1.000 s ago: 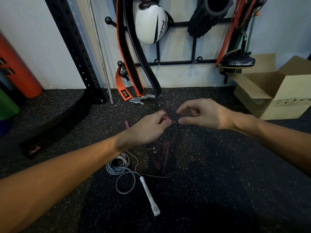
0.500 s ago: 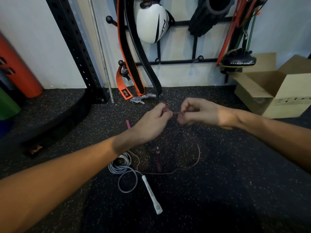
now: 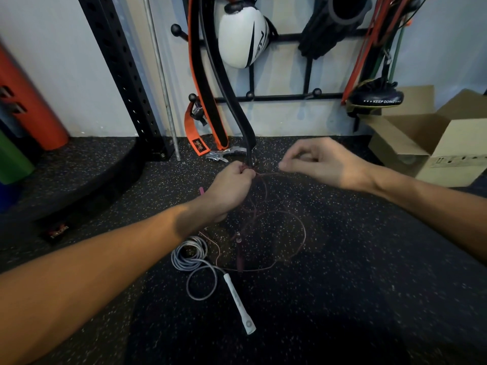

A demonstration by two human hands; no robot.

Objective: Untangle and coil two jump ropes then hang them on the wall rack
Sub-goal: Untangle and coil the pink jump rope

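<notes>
A thin dark red jump rope (image 3: 303, 227) hangs in loops from my left hand (image 3: 230, 189), which is shut on a bunch of its turns above the floor. My right hand (image 3: 324, 162) pinches one strand of the same rope and holds it out to the right. A dark red handle (image 3: 239, 255) dangles below, and a pink handle tip (image 3: 201, 191) pokes out behind my left wrist. The grey jump rope (image 3: 189, 256) lies coiled on the floor with its white handle (image 3: 238, 301) pointing toward me. The black wall rack (image 3: 284, 96) with ball-tipped pegs is on the wall ahead.
Orange-and-black belts (image 3: 203, 83), a white glove (image 3: 242, 38), a foam roller (image 3: 332, 25) and resistance bands (image 3: 369, 43) hang on the rack. An open cardboard box (image 3: 442, 143) stands at the right. A black perforated upright (image 3: 118, 69) and an orange roller (image 3: 29, 101) are at the left.
My right hand has drawn a strand out to the right, away from my left hand. A wider loop of red rope now hangs below.
</notes>
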